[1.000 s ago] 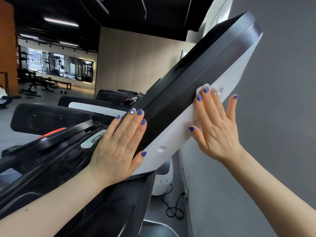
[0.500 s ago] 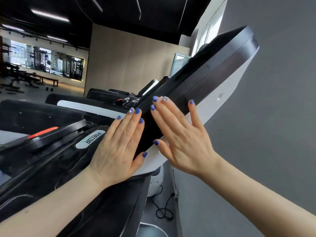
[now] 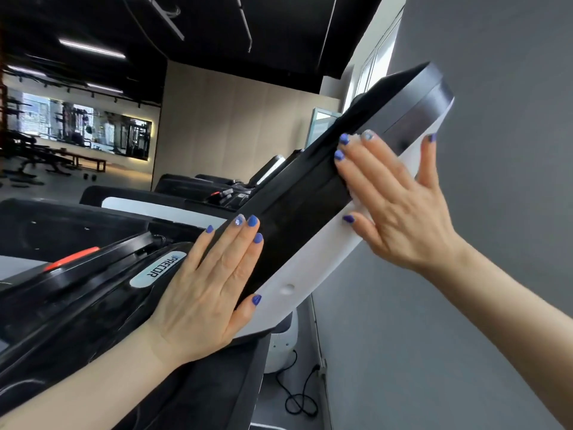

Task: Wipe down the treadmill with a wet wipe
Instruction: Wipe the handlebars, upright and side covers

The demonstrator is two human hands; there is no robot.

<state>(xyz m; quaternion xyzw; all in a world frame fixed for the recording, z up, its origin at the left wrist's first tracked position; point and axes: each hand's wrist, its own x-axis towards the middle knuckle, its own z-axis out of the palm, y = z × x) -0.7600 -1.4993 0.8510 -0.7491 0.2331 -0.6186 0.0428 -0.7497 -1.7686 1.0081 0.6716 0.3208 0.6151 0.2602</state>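
Treadmill console [image 3: 310, 212] slants up-right; right hand [image 3: 393, 206] flat, pressing wipe [image 3: 353, 138]; left hand [image 3: 210, 283] flat.

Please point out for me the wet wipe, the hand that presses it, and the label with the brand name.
wet wipe [image 3: 354, 139]: head view, white edge showing between the fingertips.
right hand [image 3: 395, 201]: head view, back of the hand.
brand label [image 3: 158, 265]: head view, middle of the lettering.

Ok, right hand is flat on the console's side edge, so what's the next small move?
Probably slide the right hand with the wet wipe on up the console toward its unwiped top corner, while the left hand braces the lower end.
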